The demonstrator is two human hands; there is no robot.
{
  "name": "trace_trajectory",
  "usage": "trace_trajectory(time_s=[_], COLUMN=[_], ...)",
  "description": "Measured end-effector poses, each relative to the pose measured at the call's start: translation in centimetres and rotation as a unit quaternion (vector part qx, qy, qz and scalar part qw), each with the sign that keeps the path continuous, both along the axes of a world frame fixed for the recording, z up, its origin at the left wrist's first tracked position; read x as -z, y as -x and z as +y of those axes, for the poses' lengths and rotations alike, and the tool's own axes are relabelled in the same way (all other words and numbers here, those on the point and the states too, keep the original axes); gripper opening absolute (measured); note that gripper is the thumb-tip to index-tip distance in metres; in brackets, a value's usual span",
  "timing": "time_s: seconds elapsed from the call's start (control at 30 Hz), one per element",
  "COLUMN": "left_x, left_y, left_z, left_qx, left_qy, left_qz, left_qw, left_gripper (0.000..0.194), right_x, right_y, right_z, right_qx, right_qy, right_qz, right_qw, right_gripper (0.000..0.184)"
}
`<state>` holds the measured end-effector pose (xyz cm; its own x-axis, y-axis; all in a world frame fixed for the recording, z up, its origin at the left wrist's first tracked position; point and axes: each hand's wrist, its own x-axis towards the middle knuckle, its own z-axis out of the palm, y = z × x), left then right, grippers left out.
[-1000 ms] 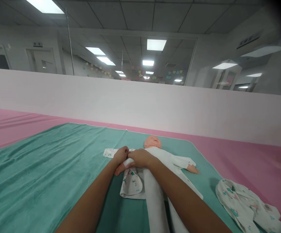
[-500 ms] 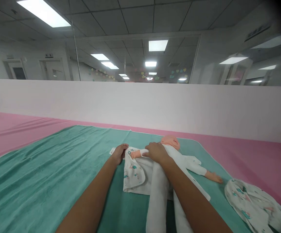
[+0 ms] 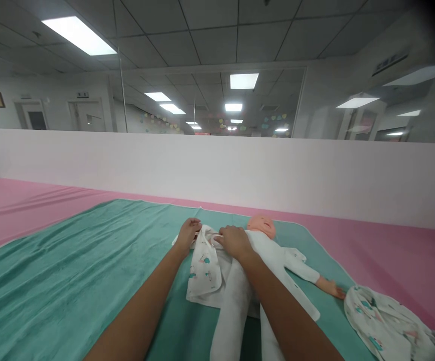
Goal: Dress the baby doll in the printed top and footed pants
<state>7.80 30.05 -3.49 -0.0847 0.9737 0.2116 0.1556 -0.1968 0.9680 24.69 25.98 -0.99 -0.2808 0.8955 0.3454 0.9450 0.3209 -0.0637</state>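
Note:
A baby doll (image 3: pixel 268 249) with a pink head and white cloth body lies on its back, head away from me. Under and beside it is a white printed baby shirt (image 3: pixel 204 275), its front panel spread to the left. My left hand (image 3: pixel 189 234) is closed on the shirt's sleeve at the far left. Closed around the doll's arm on that side is my right hand (image 3: pixel 236 243). The doll's hand there is mostly covered by the shirt cloth. Its other arm (image 3: pixel 303 271) stretches out to the right.
A green blanket (image 3: pixel 89 271) lies over a pink mat (image 3: pixel 383 250). Crumpled printed baby clothing (image 3: pixel 388 321) rests at the lower right, by the doll's outstretched hand. Beyond the mat stands a low white wall (image 3: pixel 202 168) with glass above it.
My right hand has moved slightly left with the doll's arm, and the doll's hand has gone into the shirt cloth near my left hand. The view has tilted up a little.

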Motion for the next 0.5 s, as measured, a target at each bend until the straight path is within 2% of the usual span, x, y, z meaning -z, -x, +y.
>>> trace_trajectory(time_s=[0.07,0.13,0.2,0.3,0.4,0.43,0.5], left_x=[-0.5,-0.8,-1.0,-1.0,-0.9,-0.9,-0.9], left_y=[-0.6,-1.3,-1.9,-2.7,-3.2,-3.2,-3.1], left_z=[-0.2,-0.5,-1.0,-2.1,-3.0,-3.1,-3.4], left_qx=[-0.039,-0.049,-0.032,-0.003,0.016,0.024,0.041], left_qy=[-0.017,-0.021,-0.013,0.0,0.004,0.005,0.004], left_qz=[0.103,0.217,0.326,0.459,0.549,0.57,0.602], left_qw=[0.994,0.975,0.945,0.888,0.836,0.821,0.798], left_gripper=[0.019,0.013,0.009,0.014,0.028,0.032,0.036], right_x=[-0.1,-0.1,0.0,0.6,1.7,2.1,3.1], right_y=[0.0,-0.4,-1.3,-4.2,-8.3,-9.8,-12.2], right_z=[-0.2,-0.7,-1.7,-3.7,-5.9,-6.7,-8.0], right_qx=[-0.011,-0.011,-0.006,0.012,0.117,0.162,0.221], right_qy=[0.004,-0.004,-0.034,-0.117,-0.172,-0.156,-0.062], right_qz=[0.016,0.031,0.072,0.15,0.191,0.204,0.239], right_qw=[1.0,0.999,0.997,0.982,0.959,0.953,0.944], right_gripper=[0.026,0.026,0.024,0.021,0.019,0.023,0.037])
